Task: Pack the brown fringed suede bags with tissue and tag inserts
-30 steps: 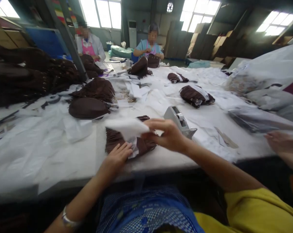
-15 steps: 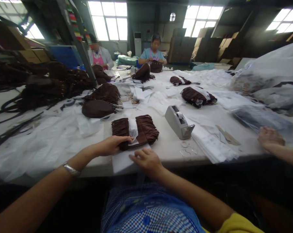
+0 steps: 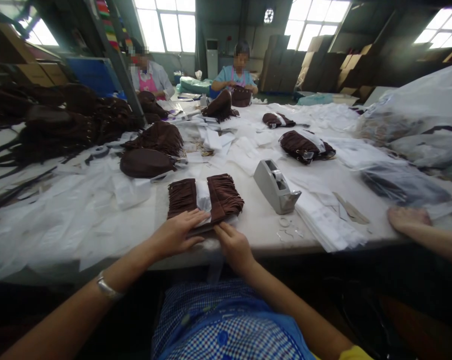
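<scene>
A dark brown fringed bag (image 3: 226, 197) lies on the table in front of me, with a white band (image 3: 202, 196) around its middle. My left hand (image 3: 179, 232) rests on the bag's near left edge, its fingers stretched out and the thumb apart. At the near right edge, my right hand (image 3: 234, 246) has its fingers together, pinching the border of the bag. What its fingertips hold beneath the edge is partly hidden. Some clear film shows around the bag.
A grey tape dispenser (image 3: 276, 187) stands right of the bag, beside white sheets (image 3: 323, 220). Brown bags (image 3: 147, 162) lie to the left, and a banded one (image 3: 306, 146) farther back. Another person's hand (image 3: 409, 219) rests at the right. Two people work across the table.
The white sheet that stuck out at the bag's near side no longer shows there. My left hand has flattened on the bag; my right hand has moved up to its edge.
</scene>
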### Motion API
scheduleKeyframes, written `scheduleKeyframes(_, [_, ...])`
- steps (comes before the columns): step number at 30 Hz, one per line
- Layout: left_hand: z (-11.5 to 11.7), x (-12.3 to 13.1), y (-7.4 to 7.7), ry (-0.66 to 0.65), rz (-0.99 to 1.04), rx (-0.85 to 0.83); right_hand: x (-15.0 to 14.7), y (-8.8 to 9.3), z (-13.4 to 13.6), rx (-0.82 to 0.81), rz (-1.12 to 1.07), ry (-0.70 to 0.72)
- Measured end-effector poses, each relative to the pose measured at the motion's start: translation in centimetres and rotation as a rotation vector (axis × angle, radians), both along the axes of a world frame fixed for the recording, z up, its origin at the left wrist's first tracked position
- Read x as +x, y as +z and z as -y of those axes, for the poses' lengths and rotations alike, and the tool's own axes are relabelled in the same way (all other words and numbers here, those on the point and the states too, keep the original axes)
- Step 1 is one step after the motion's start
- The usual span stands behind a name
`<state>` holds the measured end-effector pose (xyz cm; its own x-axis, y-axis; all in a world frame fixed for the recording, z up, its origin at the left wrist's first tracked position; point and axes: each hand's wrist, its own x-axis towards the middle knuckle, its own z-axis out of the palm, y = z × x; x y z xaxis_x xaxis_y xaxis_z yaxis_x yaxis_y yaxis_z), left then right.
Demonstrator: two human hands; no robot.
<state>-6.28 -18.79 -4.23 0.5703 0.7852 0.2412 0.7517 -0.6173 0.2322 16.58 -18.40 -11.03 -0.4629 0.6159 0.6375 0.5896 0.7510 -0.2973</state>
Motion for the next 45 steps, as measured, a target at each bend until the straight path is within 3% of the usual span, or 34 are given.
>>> scheduleKeyframes(4, [0.5, 0.6, -2.5, 0.065, -0.045, 0.132, 0.9, 0.7, 0.2, -0.127, -0.108, 0.123])
scheduleKeyframes(7, [1.0, 1.2, -3.9, 0.116, -0.072, 0.198, 3.2, 0.7, 0.9, -0.087, -0.147, 0.19])
scheduleKeyframes(11, [1.8, 2.3, -4.7, 0.179, -0.058, 0.27, 5.7, -0.7, 2.9, 0.03, 0.098, 0.233])
scheduleKeyframes(14, [2.1, 2.8, -4.9, 0.224, -0.035, 0.29, 5.6, -2.2, 4.1, 0.08, 0.311, 0.132])
scheduleKeyframes(18, [2.3, 3.2, -5.0, 0.251, 0.004, 0.284, 3.3, -3.2, 3.9, 0.161, 0.268, 0.033])
scheduleKeyframes(22, [2.4, 3.7, -4.8, 0.285, 0.049, 0.289, 1.8, -2.6, 2.6, 0.234, 0.09, 0.221])
scheduleKeyframes(26, [2.9, 4.4, -4.3, 0.325, 0.006, 0.328, 2.2, -1.5, 2.2, 0.199, -0.04, 0.426])
scheduleKeyframes(33, [3.6, 5.1, -4.6, 0.241, 0.011, 0.423, 3.7, -1.1, 3.0, 0.169, -0.07, 0.491])
scheduleKeyframes(39, [3.6, 5.9, -4.9, 0.314, 0.072, 0.433, 4.1, -1.4, 2.9, 0.154, -0.075, 0.534])
scheduleKeyframes(45, [3.4, 5.6, -5.1, 0.291, 0.136, 0.477, 4.8, -0.7, 3.3, 0.107, -0.02, 0.561])
